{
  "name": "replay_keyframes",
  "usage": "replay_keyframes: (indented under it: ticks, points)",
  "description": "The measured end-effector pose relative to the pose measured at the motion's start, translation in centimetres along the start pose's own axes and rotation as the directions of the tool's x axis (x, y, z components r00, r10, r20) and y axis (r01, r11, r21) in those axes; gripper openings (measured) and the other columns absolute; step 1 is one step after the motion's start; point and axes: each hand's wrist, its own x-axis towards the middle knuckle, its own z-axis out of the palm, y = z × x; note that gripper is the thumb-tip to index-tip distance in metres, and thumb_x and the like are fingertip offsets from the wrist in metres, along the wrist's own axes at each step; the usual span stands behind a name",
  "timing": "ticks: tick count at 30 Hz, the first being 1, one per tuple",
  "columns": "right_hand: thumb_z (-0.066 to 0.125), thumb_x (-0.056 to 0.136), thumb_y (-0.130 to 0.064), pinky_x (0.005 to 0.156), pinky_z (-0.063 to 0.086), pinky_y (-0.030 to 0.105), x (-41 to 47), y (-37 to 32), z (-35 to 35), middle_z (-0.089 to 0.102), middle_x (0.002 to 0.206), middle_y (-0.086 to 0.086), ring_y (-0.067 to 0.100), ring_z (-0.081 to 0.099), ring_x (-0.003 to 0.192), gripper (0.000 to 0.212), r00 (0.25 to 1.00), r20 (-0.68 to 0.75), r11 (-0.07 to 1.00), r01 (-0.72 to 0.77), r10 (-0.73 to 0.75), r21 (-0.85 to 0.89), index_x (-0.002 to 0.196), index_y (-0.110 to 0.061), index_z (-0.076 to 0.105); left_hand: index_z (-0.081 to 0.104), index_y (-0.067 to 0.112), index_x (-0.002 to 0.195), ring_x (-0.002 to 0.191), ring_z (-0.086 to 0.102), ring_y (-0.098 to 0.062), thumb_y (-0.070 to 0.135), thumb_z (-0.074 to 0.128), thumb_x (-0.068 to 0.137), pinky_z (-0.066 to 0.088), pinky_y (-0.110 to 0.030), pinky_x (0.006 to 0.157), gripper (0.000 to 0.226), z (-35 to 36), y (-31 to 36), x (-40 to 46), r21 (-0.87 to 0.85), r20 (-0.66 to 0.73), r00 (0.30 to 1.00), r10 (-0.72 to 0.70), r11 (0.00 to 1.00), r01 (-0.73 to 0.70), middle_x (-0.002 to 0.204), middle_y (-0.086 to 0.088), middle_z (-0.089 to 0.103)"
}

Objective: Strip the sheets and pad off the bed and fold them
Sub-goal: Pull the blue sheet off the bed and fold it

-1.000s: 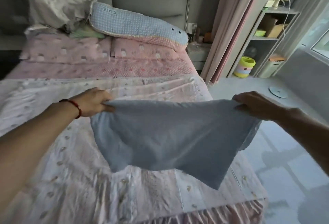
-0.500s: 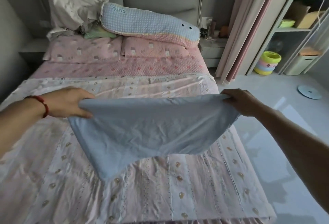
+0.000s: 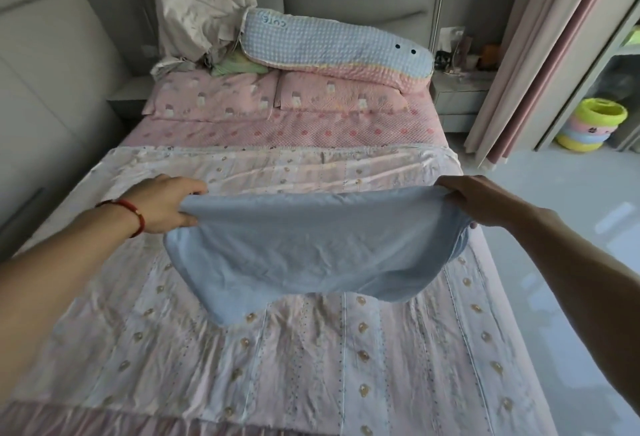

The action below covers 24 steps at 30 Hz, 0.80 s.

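Over the bed (image 3: 311,366), blue sheet (image 3: 311,248) between left hand (image 3: 162,203) and right hand (image 3: 478,200).

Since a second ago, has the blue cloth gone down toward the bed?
Yes. The blue cloth has sunk: its hanging edge now touches the patterned sheet.

"CUTE" stitched, upside down, on blue waffle-textured long pillow (image 3: 332,46) at headboard; no other text readable.
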Motion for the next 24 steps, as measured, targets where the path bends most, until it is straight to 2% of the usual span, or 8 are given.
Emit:
replay_keyframes:
  ticks: [4,9,11,13,15,17,21,24]
  points:
    - [0.050,0.088,0.004,0.075,0.039,0.033,1.1,0.7,2.4,0.064,0.094,0.003,0.031,0.060,0.089,0.033,1.000,-0.007,0.999,-0.022,0.022,-0.047,0.098,-0.022,0.067,0.057,0.031,0.069,0.078,0.062,-0.033,0.023,0.076,0.080,0.055,-0.040,0.069,0.023,4.4,1.8,4.8,-0.150,-0.054,0.990,-0.133,0.981,0.124,0.083,-0.005,0.065]
    - [0.049,0.081,0.008,0.074,0.045,0.036,1.2,2.2,3.0,0.068,0.098,0.014,0.035,0.062,0.089,0.039,0.982,-0.084,0.980,-0.178,0.171,-0.091,0.104,-0.019,0.066,0.066,0.019,0.066,0.084,0.064,-0.042,0.008,0.068,0.082,0.047,-0.039,0.065,0.020,7.5,3.8,10.2,-0.316,-0.186,0.944,-0.271,0.927,0.204,0.089,-0.018,0.067]
    - [0.050,0.082,0.010,0.074,0.044,0.035,1.1,1.8,1.7,0.067,0.104,0.017,0.034,0.062,0.090,0.043,0.965,-0.193,0.976,-0.197,0.177,-0.089,0.112,-0.016,0.066,0.061,0.016,0.059,0.075,0.060,-0.041,-0.002,0.056,0.079,0.039,-0.036,0.060,0.027,7.2,4.3,10.9,-0.409,-0.308,0.908,-0.284,0.901,0.143,0.074,-0.017,0.061]
    - [0.055,0.083,0.012,0.077,0.047,0.039,0.6,1.2,-0.2,0.067,0.108,0.021,0.038,0.064,0.093,0.046,0.943,-0.318,0.982,-0.146,0.102,-0.117,0.120,-0.012,0.064,0.050,0.013,0.054,0.062,0.049,-0.031,-0.005,0.047,0.073,0.032,-0.035,0.056,0.027,5.8,4.7,10.6,-0.475,-0.508,0.828,-0.237,0.879,-0.040,0.060,-0.013,0.046]
    - [0.060,0.078,0.015,0.080,0.051,0.044,-0.3,1.0,-1.7,0.067,0.109,0.024,0.041,0.064,0.095,0.053,0.908,-0.418,0.981,-0.065,-0.017,-0.180,0.126,-0.008,0.061,0.065,0.008,0.068,0.068,0.053,-0.033,-0.004,0.048,0.073,0.042,-0.036,0.058,0.021,5.2,4.1,10.2,-0.417,-0.689,0.706,-0.161,0.886,-0.204,0.068,-0.016,0.058]
    - [0.064,0.078,0.017,0.082,0.053,0.049,-1.3,1.5,-1.9,0.068,0.110,0.024,0.043,0.062,0.097,0.053,0.869,-0.477,0.965,0.007,-0.136,-0.262,0.127,-0.004,0.061,0.075,0.005,0.090,0.084,0.062,-0.033,-0.009,0.055,0.073,0.050,-0.037,0.070,0.029,6.5,2.9,9.6,-0.365,-0.752,0.650,-0.114,0.892,-0.266,0.088,-0.015,0.071]
    - [0.051,0.097,0.001,0.081,0.052,0.047,-3.6,2.7,3.3,0.067,0.105,0.020,0.039,0.058,0.095,0.021,0.865,-0.456,0.962,0.097,-0.208,-0.255,0.112,0.000,0.066,0.077,0.003,0.106,0.102,0.065,-0.040,-0.027,0.057,0.065,0.055,-0.046,0.089,0.054,14.0,1.5,8.1,-0.370,-0.604,0.796,-0.044,0.900,-0.231,0.107,-0.017,0.074]
    - [0.055,0.086,0.015,0.076,0.046,0.037,-5.6,3.6,10.9,0.065,0.095,0.013,0.034,0.056,0.087,0.025,0.914,-0.386,0.988,0.072,-0.121,-0.138,0.098,-0.003,0.068,0.078,0.005,0.109,0.106,0.067,-0.038,-0.025,0.059,0.068,0.055,-0.045,0.094,0.054,20.4,2.2,6.9,-0.453,-0.368,0.926,-0.081,0.885,-0.103,0.113,-0.016,0.074]
